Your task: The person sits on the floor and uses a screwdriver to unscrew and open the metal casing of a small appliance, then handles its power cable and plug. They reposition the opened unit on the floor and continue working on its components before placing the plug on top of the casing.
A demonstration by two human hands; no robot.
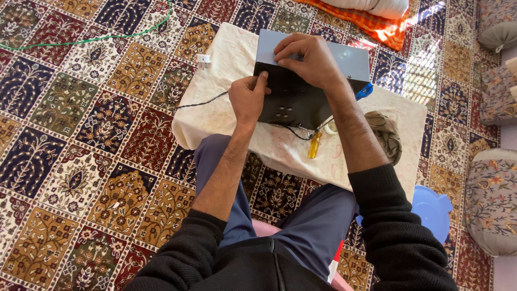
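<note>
Patterned red, gold and navy woven carpet (81, 134) across the floor, with a thin green cord (97, 39) curving over its far left corner. Further right, a small white plastic cap (203, 60) at the edge of a cream cloth sheet (226, 54) spread on the carpet. Left hand (247, 97) closed on the near left edge of a dark grey metal box (293, 102), thumb pressed against its side; box tilted up on the cloth sheet, a thin black wire (202, 103) trailing from it leftward. Right hand (307, 59) clamped over the box's top edge, fingers curled down. Below the box, a yellow-handled screwdriver (314, 145) on the cloth. Beyond, a crumpled olive rag (385, 132), then a round blue plastic lid (433, 210).
</note>
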